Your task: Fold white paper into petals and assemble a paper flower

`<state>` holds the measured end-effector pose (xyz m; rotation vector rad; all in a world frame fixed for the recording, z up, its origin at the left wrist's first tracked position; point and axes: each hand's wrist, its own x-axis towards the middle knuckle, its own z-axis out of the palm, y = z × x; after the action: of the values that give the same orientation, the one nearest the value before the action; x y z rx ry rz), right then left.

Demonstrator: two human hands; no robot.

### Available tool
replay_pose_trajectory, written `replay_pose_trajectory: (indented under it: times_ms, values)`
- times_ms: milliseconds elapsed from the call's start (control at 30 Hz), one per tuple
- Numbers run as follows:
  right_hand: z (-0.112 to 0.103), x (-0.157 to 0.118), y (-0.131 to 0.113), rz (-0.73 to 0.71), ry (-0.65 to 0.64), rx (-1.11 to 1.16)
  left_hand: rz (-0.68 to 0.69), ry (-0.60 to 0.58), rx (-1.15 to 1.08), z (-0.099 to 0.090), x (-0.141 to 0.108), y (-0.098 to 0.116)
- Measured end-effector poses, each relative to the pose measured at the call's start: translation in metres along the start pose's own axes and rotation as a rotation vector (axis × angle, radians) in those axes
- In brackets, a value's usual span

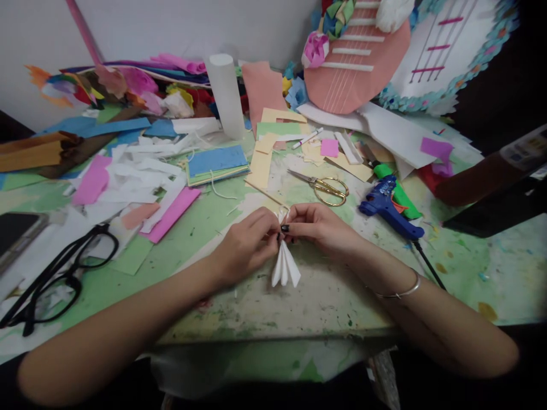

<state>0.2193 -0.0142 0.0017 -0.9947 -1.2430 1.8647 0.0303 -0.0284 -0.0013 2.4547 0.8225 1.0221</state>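
Observation:
A white pleated paper (285, 267) is pinched at its middle between my two hands, its lower folds fanned out toward me. My left hand (250, 242) grips it from the left with curled fingers. From the other side my right hand (318, 228) presses thumb and fingers together at the same spot. A thin pale loop, perhaps string, shows just above the fingertips, and a thin stick or strip (267, 192) lies just beyond them. Gold-handled scissors (329, 189) rest past my right hand. The fingers hide the pinched middle of the paper.
A blue glue gun (391, 208) with a cord lies at the right. Black glasses (64, 279) and a phone (19, 236) are at the left, near white paper scraps (137, 176). Behind stand a white roll (226, 97), stacked coloured paper (217, 162) and a paper guitar shape (350, 74).

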Motion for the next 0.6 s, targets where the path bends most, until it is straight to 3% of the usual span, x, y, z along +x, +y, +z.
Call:
replay_pose_trajectory:
  times_ms: [233, 433, 500, 600]
  values:
    - [-0.001, -0.001, 0.001, 0.054, 0.021, 0.118, 0.138, 0.018, 0.098, 0.001, -0.003, -0.007]
    - [0.000, -0.001, 0.002, 0.062, 0.039, 0.166, 0.179, -0.107, 0.122, -0.003, -0.009, -0.012]
    - [-0.001, -0.001, 0.003, 0.046, 0.042, 0.150, 0.140, -0.074, 0.086, -0.004, -0.007, -0.010]
    - [-0.002, 0.001, 0.005, -0.017, 0.050, 0.093, -0.024, -0.011, -0.059, -0.004, -0.002, -0.005]
